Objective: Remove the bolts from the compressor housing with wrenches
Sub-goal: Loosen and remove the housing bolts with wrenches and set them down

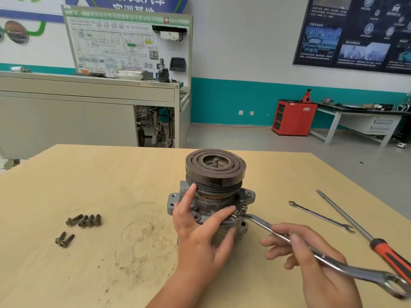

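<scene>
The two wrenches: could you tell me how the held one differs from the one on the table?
The held wrench looks thicker; the lying wrench slimmer. The right hand grips the held wrench against the compressor housing; the lying wrench rests untouched. Both are silver metal.

Found compressor upright on wooden table, pulley on top. Noted left hand gripping the housing below the pulley. Noted right hand holding wrench by the shank, far end set against the housing flange. Counted six loose bolts at left. Logged second wrench and screwdriver lying at right.
</scene>
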The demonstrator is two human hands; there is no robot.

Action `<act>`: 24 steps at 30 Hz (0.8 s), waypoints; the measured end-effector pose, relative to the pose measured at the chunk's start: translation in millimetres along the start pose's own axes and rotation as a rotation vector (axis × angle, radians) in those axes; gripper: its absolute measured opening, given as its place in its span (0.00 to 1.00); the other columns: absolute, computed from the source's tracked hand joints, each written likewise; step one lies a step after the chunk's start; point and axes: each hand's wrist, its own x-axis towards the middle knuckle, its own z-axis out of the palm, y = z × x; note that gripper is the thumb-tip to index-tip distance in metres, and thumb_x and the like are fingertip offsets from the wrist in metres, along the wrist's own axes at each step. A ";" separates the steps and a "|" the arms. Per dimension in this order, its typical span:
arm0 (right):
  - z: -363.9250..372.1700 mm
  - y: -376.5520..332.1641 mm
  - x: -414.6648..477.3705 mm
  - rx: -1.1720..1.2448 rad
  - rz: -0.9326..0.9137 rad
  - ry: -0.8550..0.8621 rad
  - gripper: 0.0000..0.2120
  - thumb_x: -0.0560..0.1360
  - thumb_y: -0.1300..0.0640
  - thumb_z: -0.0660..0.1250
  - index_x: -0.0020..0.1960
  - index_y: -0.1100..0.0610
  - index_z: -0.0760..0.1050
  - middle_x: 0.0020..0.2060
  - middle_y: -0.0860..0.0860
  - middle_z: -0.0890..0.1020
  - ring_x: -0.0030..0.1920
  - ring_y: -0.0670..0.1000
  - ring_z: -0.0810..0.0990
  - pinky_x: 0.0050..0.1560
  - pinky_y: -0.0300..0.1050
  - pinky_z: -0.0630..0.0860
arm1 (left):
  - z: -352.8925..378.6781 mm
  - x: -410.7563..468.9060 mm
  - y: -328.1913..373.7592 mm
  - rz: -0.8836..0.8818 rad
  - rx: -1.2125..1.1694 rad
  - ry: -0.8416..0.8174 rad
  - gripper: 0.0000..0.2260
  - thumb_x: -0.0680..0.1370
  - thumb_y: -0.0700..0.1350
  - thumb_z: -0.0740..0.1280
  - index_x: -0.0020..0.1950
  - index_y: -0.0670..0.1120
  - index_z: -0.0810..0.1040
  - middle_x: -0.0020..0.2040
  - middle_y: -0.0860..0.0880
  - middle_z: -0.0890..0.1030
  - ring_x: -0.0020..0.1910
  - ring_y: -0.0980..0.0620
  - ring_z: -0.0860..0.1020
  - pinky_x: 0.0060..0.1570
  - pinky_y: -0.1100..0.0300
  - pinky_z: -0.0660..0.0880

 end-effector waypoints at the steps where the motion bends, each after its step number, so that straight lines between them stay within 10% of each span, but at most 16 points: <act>1: -2.0 5.2 6.0 0.079 0.065 0.030 0.12 0.74 0.44 0.65 0.45 0.51 0.80 0.33 0.54 0.85 0.27 0.49 0.81 0.26 0.33 0.71 | -0.1 -0.1 -0.2 -0.001 -0.020 0.000 0.12 0.71 0.53 0.68 0.53 0.56 0.83 0.71 0.45 0.57 0.74 0.56 0.53 0.61 0.31 0.66; 5: -2.0 31.4 60.2 0.141 0.271 0.209 0.10 0.80 0.51 0.58 0.51 0.55 0.76 0.22 0.47 0.74 0.22 0.42 0.69 0.25 0.37 0.66 | -0.5 2.0 -0.3 0.008 -0.058 0.007 0.12 0.71 0.53 0.68 0.53 0.60 0.77 0.71 0.47 0.58 0.72 0.59 0.55 0.59 0.30 0.66; 11: 15.8 36.1 113.3 0.382 0.480 -0.003 0.14 0.82 0.52 0.55 0.44 0.58 0.75 0.19 0.44 0.60 0.20 0.43 0.59 0.29 0.39 0.58 | -2.2 2.6 1.0 0.012 -0.045 0.013 0.13 0.70 0.53 0.67 0.54 0.59 0.75 0.70 0.47 0.58 0.71 0.60 0.56 0.57 0.29 0.67; 16: -11.9 12.8 71.6 0.568 0.287 0.261 0.16 0.79 0.48 0.58 0.38 0.55 0.76 0.22 0.46 0.73 0.20 0.43 0.67 0.23 0.32 0.67 | 1.1 2.7 1.3 -0.028 -0.046 0.040 0.20 0.68 0.53 0.68 0.59 0.57 0.73 0.70 0.49 0.58 0.69 0.63 0.57 0.58 0.30 0.68; 24: 2.9 3.4 -12.2 0.299 0.085 0.217 0.16 0.72 0.53 0.54 0.46 0.61 0.75 0.34 0.55 0.85 0.34 0.52 0.85 0.22 0.31 0.67 | 0.6 3.8 -0.6 0.032 -0.023 0.035 0.17 0.69 0.52 0.69 0.57 0.58 0.76 0.70 0.47 0.58 0.67 0.51 0.62 0.61 0.35 0.68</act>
